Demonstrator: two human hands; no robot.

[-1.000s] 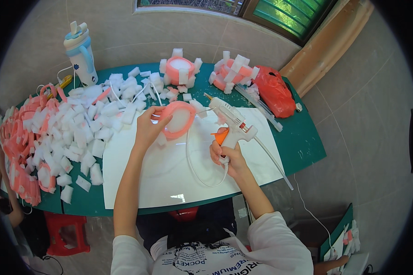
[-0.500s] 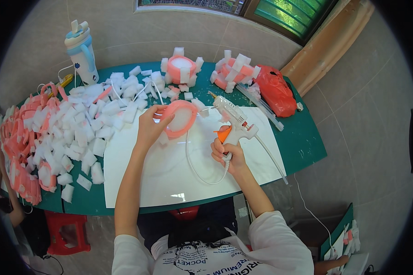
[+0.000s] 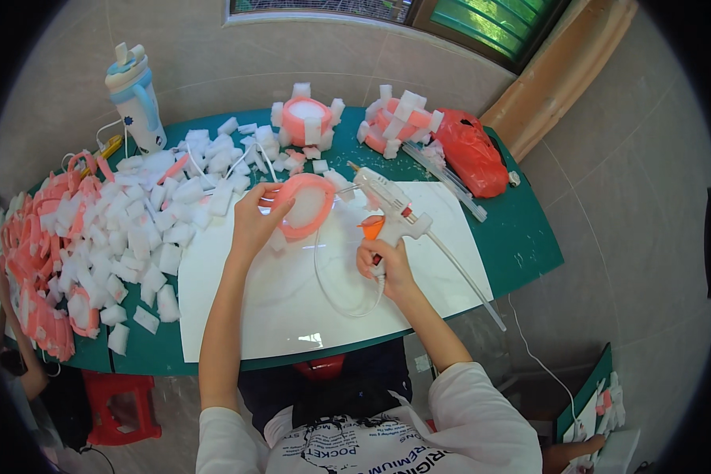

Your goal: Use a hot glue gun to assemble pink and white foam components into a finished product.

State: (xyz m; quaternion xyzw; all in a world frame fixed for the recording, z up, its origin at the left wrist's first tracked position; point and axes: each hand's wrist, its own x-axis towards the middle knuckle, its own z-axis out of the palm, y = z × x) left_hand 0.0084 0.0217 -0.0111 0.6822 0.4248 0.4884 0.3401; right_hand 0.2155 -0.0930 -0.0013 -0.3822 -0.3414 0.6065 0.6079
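Pink ring, pinched by the left hand, lies just left of the glue gun the right hand clasps

That's a loose white T-shirt along the lower edge, wide short sleeves, blue and black lettering across it, dark trousers just above.

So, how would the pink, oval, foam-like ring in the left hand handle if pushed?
The pink, oval, foam-like ring is probably light: the left hand holds it by one edge. It seems likelier stiff than floppy, showing no obvious sag. Its rounded outline might let it roll on edge.
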